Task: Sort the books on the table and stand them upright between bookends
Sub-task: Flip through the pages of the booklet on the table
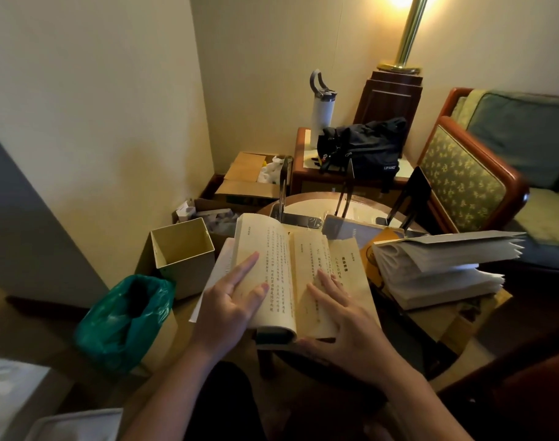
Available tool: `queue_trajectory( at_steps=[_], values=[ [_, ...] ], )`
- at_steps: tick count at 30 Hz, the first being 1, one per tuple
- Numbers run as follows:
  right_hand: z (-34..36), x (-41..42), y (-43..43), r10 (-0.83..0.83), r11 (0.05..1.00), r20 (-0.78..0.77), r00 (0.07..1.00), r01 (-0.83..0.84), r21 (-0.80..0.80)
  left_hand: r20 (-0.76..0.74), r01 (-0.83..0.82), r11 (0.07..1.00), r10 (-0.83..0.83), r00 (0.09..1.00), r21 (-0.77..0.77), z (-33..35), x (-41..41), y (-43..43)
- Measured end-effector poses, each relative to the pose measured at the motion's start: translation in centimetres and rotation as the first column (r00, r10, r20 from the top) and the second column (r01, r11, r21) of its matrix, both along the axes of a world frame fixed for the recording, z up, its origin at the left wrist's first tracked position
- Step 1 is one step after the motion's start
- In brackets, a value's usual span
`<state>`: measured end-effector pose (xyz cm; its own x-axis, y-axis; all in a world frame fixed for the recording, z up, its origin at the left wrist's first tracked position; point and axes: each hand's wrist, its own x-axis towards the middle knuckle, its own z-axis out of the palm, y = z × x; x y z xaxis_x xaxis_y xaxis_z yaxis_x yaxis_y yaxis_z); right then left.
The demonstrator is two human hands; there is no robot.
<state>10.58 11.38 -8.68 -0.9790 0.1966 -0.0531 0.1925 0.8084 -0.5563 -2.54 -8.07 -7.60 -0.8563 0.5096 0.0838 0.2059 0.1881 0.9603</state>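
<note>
An open book (281, 249) with yellowed pages of vertical print lies at the near edge of the round table (307, 205). My left hand (230, 307) rests flat on its left page, fingers spread. My right hand (338, 310) presses flat on the right page. To the right lies a second thick book (431, 275), splayed open with its pages fanned. Behind it flat books (364, 232) lie in a pile. Three dark metal bookends stand at the back of the table: left (284, 186), middle (346, 189), right (413, 198).
A beige square bin (184, 253) and a green bag-lined bin (125, 316) stand on the floor to the left. Cardboard boxes (246, 183) sit behind. A side table holds a black bag (364, 148) and white bottle (322, 109). An armchair (463, 179) stands on the right.
</note>
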Motion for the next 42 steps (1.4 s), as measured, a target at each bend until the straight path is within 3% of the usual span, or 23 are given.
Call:
queue_trajectory(
  at_steps=[11,19,24,31,36,42],
  values=[
    [0.4,0.2,0.0,-0.023,0.999,-0.038,0.999,0.021,-0.049,-0.155,-0.022,0.999,0.016,0.988,-0.039,-0.9,-0.5,0.5],
    [1.1,0.3,-1.2,-0.152,0.968,-0.1,0.983,0.128,-0.215,-0.16,-0.011,0.998,0.002,0.987,-0.055,-0.8,-0.5,0.4],
    [1.8,0.4,-2.4,-0.224,0.933,-0.153,0.963,0.166,-0.32,-0.053,0.003,1.0,-0.003,0.999,0.004,-0.4,-0.3,0.6],
    [3.7,-0.7,-3.8,-0.151,0.974,-0.134,0.98,0.124,-0.189,0.033,0.072,0.997,-0.073,0.997,0.041,0.3,-0.3,0.7],
    [4.3,-2.4,-5.4,-0.049,0.998,-0.08,0.996,0.045,-0.053,0.145,0.044,0.978,-0.075,0.987,0.204,1.7,-0.7,1.4],
    [4.4,-2.8,-6.0,0.031,0.999,-0.071,0.997,-0.033,-0.025,0.231,0.159,0.948,-0.226,0.946,0.277,2.4,-0.8,1.0]
  ],
)
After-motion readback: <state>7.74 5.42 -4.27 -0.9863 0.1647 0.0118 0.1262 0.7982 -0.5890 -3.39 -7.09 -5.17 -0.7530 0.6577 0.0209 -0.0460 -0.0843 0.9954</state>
